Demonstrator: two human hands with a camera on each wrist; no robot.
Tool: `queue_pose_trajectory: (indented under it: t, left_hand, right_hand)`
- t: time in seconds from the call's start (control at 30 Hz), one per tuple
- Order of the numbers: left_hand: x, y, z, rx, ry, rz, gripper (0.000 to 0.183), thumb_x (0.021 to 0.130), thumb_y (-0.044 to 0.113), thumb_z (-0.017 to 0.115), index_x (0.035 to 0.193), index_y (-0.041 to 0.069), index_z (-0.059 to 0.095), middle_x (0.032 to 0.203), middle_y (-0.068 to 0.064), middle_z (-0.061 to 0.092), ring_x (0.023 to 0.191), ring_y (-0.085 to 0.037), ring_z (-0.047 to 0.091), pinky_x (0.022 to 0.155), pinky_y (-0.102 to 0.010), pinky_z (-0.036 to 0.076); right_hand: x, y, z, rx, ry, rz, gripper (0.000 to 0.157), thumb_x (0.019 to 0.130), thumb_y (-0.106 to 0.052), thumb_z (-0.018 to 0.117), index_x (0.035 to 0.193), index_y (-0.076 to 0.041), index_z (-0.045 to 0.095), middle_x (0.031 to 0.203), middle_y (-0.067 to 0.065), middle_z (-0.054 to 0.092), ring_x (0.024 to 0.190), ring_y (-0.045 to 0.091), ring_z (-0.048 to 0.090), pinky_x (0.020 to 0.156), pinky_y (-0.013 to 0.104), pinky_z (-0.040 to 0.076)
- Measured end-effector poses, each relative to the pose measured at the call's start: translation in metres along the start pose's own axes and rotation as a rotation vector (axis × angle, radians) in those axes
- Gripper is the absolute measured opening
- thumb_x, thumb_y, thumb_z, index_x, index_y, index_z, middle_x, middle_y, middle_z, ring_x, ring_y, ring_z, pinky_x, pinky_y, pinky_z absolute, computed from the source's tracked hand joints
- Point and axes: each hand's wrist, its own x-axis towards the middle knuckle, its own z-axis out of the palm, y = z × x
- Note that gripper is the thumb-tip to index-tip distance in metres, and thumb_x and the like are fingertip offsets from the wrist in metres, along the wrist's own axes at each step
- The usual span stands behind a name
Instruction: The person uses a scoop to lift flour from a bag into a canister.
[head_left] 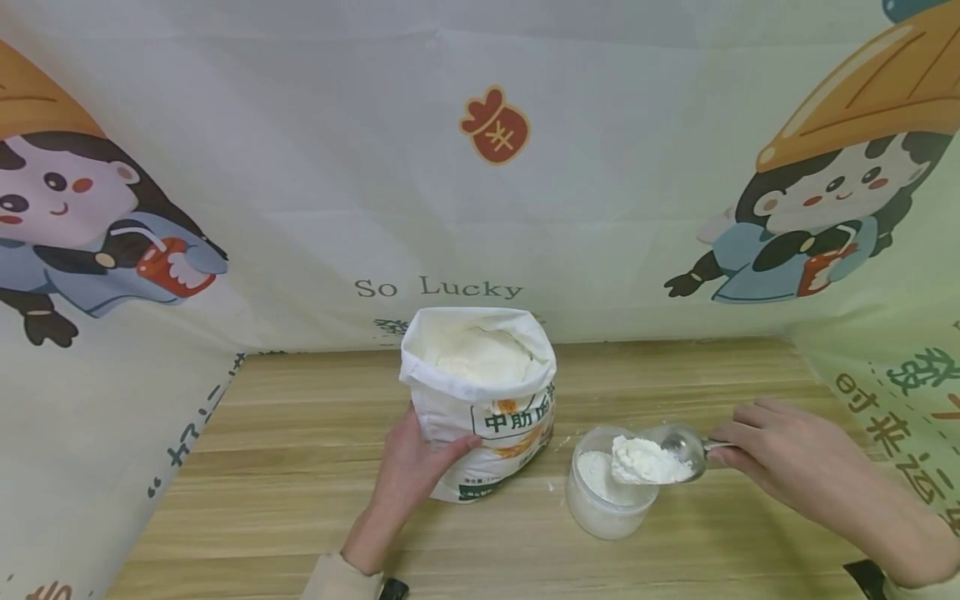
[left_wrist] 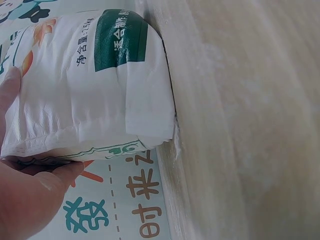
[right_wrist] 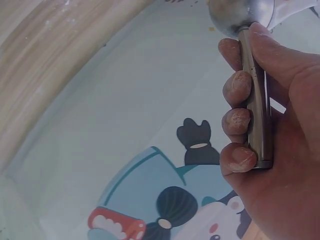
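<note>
A white flour bag [head_left: 450, 408] with its top rolled open stands on the table, flour [head_left: 487, 357] showing inside. My left hand [head_left: 412, 462] grips its lower left side, thumb on the front; the left wrist view shows the fingers behind the bag [left_wrist: 90, 100]. My right hand [head_left: 780, 467] holds a metal scoop [head_left: 686, 446] by its handle, with a heap of flour [head_left: 648, 461] in it. In the right wrist view the fingers curl round the scoop handle [right_wrist: 259, 120]. Below the scoop's front is a clear round tub [head_left: 611, 518] with flour inside.
The wooden table [head_left: 285, 467] has specks of flour between bag and tub. A printed cloth [head_left: 337, 167] with cartoon figures hangs behind the table and along both sides, close behind the bag.
</note>
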Motion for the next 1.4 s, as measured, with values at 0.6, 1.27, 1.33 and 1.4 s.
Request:
queue_pose_trajectory:
  t: [0.6,1.27,1.33,1.4]
  left_hand:
    - [0.0,-0.001,0.0,0.012,0.004,0.002,0.069,0.079,0.026,0.092,0.135,0.009,0.055,0.119,-0.011,0.072,0.11,-0.032,0.068,0.092,-0.053,0.055]
    - [-0.001,0.0,-0.001,0.003,0.001,0.004,0.069,0.078,0.025,0.092,0.135,0.009,0.055,0.12,-0.011,0.072,0.11,-0.032,0.068,0.093,-0.053,0.055]
    - [-0.001,0.0,-0.001,0.004,0.002,-0.005,0.07,0.077,0.024,0.093,0.135,0.01,0.055,0.119,-0.011,0.072,0.11,-0.032,0.068,0.093,-0.053,0.056]
    - [-0.001,0.0,-0.001,0.004,0.002,-0.005,0.071,0.077,0.024,0.093,0.135,0.01,0.055,0.119,-0.011,0.072,0.11,-0.032,0.068,0.092,-0.052,0.056]
  right_hand:
    - [0.014,-0.009,-0.008,-0.058,-0.025,-0.027,0.075,0.099,-0.063,0.013,0.083,-0.021,0.073,0.073,-0.015,0.047,0.066,0.008,0.042,0.051,0.025,0.039]
    - [0.023,-0.016,-0.015,-0.131,0.075,-0.086,0.065,0.106,-0.058,0.028,0.078,-0.017,0.07,0.073,-0.005,0.051,0.068,0.018,0.046,0.053,0.031,0.037]
    - [0.023,-0.016,-0.014,-0.135,0.09,-0.084,0.08,0.105,-0.059,0.007,0.078,-0.017,0.07,0.074,-0.004,0.052,0.069,0.019,0.048,0.053,0.032,0.039]
    - [0.022,-0.016,-0.014,-0.133,0.099,-0.085,0.081,0.105,-0.059,0.007,0.079,-0.017,0.071,0.075,-0.004,0.054,0.07,0.021,0.05,0.054,0.034,0.041]
